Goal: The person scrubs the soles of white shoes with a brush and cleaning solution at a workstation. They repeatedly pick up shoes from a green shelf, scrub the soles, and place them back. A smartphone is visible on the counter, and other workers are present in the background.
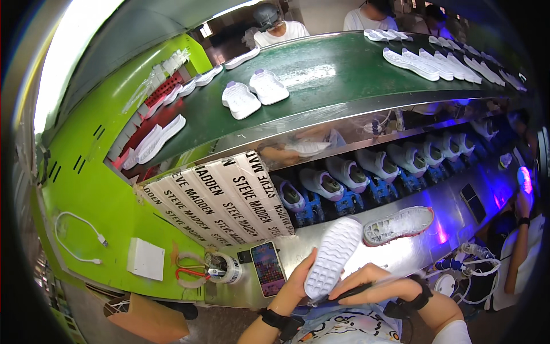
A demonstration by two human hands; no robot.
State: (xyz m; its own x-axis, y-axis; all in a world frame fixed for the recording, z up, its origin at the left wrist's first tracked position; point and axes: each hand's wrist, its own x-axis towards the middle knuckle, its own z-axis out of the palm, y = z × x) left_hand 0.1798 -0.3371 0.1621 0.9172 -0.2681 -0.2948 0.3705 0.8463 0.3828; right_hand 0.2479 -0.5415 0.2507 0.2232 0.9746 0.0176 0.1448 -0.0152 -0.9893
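Observation:
A white shoe sole [335, 252] with a ridged tread stands tilted in front of me, tread facing up. My left hand [301, 278] is closed around its left edge near the lower end. Close by the same end, my right hand [366, 282] has its fingers curled round a slim dark thing [345, 292]; its kind is too hidden to tell. Just beyond the sole, a pale shoe upper [399, 225] lies on its side on the metal bench [378, 258].
Beyond the bench, grey shoes [323, 183] stand in a row on blue holders. White soles [240, 100] lie on the green conveyor [321, 63]. A printed cardboard sheet [229, 200], phone [267, 268] and tool cup [229, 269] sit leftward. A co-worker's hand [522, 200] is at right.

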